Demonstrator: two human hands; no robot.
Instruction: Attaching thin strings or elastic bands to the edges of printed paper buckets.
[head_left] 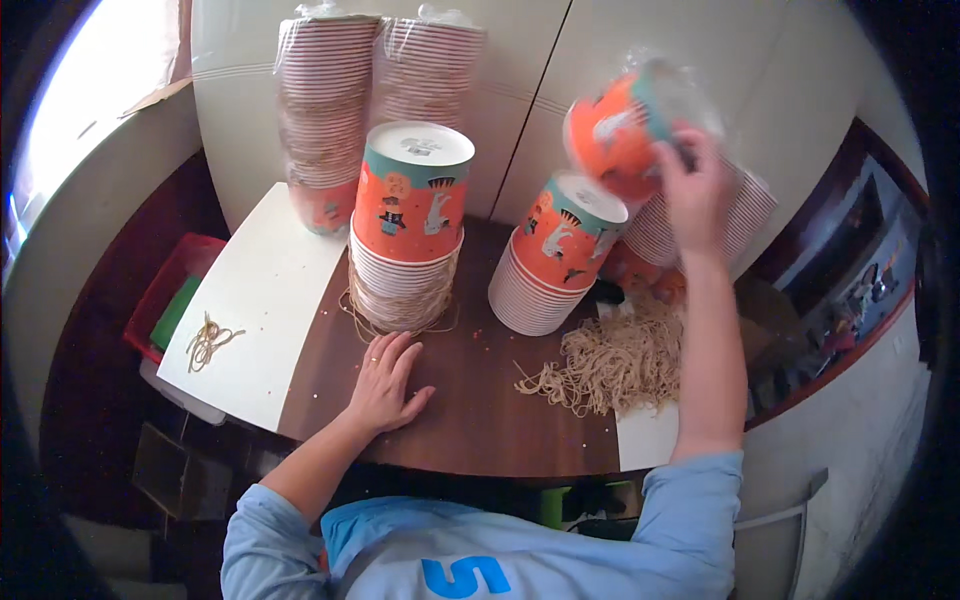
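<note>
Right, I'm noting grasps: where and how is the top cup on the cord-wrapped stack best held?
Probably grip the top cup low on its patterned wall, spanning opposite sides, coming from above. It stands upside down, base up, and appears to widen downward, so a low grip should slip less; tan cord loops around the stacked rims below.

A pale blue fabric top (600, 560) with a bold, brighter blue printed mark (466, 578) on its front has loose, creased matching sleeves (692, 510); a thin, gold-coloured ring (375, 360) sits on the left hand (385, 383).
</note>
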